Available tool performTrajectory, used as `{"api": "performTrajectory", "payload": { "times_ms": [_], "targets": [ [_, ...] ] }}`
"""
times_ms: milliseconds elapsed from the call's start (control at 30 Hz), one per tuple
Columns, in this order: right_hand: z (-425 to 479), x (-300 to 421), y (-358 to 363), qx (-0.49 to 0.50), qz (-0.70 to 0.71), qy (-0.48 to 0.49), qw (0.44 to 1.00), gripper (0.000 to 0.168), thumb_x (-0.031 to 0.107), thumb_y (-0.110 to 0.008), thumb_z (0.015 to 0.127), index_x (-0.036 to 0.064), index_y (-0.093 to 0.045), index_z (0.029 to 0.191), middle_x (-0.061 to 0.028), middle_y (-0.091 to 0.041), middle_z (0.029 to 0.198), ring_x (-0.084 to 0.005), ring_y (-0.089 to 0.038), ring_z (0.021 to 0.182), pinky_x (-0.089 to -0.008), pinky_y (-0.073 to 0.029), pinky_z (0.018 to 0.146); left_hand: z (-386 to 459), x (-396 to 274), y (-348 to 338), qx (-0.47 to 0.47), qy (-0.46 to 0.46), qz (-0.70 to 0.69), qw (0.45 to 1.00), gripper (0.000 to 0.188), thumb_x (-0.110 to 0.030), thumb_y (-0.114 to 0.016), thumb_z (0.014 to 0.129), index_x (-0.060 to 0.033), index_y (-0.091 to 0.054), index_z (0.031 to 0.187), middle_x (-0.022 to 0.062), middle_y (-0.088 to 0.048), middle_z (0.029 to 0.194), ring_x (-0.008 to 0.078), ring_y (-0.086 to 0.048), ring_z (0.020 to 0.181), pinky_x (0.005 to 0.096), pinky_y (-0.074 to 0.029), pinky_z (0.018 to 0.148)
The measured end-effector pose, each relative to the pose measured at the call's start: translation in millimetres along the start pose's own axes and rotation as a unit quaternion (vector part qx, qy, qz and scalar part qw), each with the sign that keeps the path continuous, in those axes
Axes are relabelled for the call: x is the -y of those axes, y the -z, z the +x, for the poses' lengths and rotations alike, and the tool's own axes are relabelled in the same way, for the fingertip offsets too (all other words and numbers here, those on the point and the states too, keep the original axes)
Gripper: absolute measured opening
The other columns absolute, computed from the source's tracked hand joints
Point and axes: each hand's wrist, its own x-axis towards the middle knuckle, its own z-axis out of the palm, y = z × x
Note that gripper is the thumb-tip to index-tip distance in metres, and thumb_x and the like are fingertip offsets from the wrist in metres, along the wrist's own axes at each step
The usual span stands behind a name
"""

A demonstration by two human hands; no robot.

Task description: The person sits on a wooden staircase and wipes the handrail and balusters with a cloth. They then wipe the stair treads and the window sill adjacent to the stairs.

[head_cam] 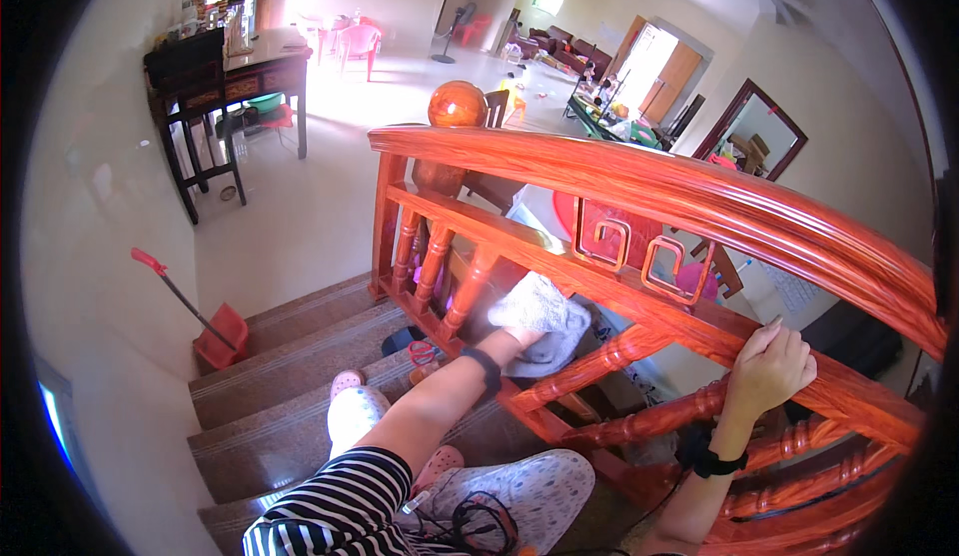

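My left hand (pixel 529 336) reaches through a gap between the balusters of a red-brown wooden stair railing. It holds a light grey towel-like cloth (pixel 541 309), which covers most of its fingers. Part of the cloth hangs below the wrist. Farther right, my right hand (pixel 772 369) grips the railing's middle rail (pixel 659 309), its fingers curled over the wood. Above both hands runs the thick, glossy handrail (pixel 637 177), with square scroll ornaments (pixel 678 267) beneath it. Turned balusters (pixel 625 354) stand below the middle rail.
Stone stairs (pixel 300 372) descend ahead, where a red dustpan (pixel 225 335) leans by the wall. Red-handled scissors (pixel 422 352) lie on a step near the railing. Coiled cables (pixel 485 522) rest on my lap. A round ball finial (pixel 457 104) tops the newel post. A dark desk (pixel 266 69) stands beyond.
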Motion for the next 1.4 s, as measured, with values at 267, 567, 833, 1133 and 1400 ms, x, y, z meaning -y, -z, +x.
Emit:
{"api": "performTrajectory", "payload": {
  "times_ms": [267, 567, 833, 1133, 1400],
  "targets": [
    [2, 0, 0, -0.001, 0.009, -0.001, 1.000, 0.021, 0.017, -0.056, 0.094, 0.008, -0.057, 0.075, -0.0056, -0.052, 0.073, -0.0247, -0.053, 0.070, -0.0374, -0.040, 0.077, -7, 8, 9, -0.019, 0.011, -0.025, 0.999, 0.022, -0.024, -0.061, 0.082, -0.0111, -0.068, 0.099, 0.0072, -0.070, 0.092, 0.0274, -0.067, 0.083, 0.0373, -0.052, 0.077],
    [3, 0, -1, -0.011, 0.026, -0.006, 1.000, 0.018, 0.017, -0.057, 0.093, 0.008, -0.059, 0.077, -0.0044, -0.054, 0.075, -0.0239, -0.054, 0.074, -0.0375, -0.040, 0.078, -22, -12, 15, -0.070, 0.016, -0.013, 0.997, 0.024, -0.025, -0.062, 0.082, -0.0115, -0.068, 0.100, 0.0077, -0.070, 0.093, 0.0284, -0.067, 0.083, 0.0377, -0.052, 0.078],
    [2, -1, 2, -0.004, 0.026, -0.008, 1.000, 0.016, 0.016, -0.058, 0.092, 0.008, -0.060, 0.078, -0.0040, -0.055, 0.077, -0.0238, -0.055, 0.075, -0.0379, -0.041, 0.079, -70, -120, -32, -0.143, -0.070, -0.014, 0.987, 0.025, -0.026, -0.063, 0.081, -0.0118, -0.068, 0.101, 0.0081, -0.070, 0.093, 0.0293, -0.067, 0.082, 0.0380, -0.052, 0.078],
    [2, -1, 0, -0.001, 0.013, -0.002, 1.000, 0.017, 0.016, -0.058, 0.093, 0.008, -0.059, 0.078, -0.0046, -0.054, 0.076, -0.0241, -0.055, 0.075, -0.0380, -0.041, 0.079, -52, -170, -58, -0.170, -0.145, 0.019, 0.974, 0.027, -0.027, -0.063, 0.080, -0.0122, -0.068, 0.102, 0.0086, -0.070, 0.093, 0.0304, -0.066, 0.082, 0.0384, -0.051, 0.080],
    [1, 2, 0, -0.002, 0.019, -0.005, 1.000, 0.019, 0.016, -0.057, 0.093, 0.008, -0.056, 0.076, -0.0057, -0.051, 0.074, -0.0248, -0.053, 0.072, -0.0382, -0.041, 0.077, -35, -74, -59, 0.091, -0.114, 0.113, 0.983, 0.033, -0.030, -0.064, 0.081, -0.0103, -0.065, 0.107, 0.0146, -0.069, 0.099, 0.0338, -0.068, 0.089, 0.0418, -0.053, 0.078]
  ]
}}
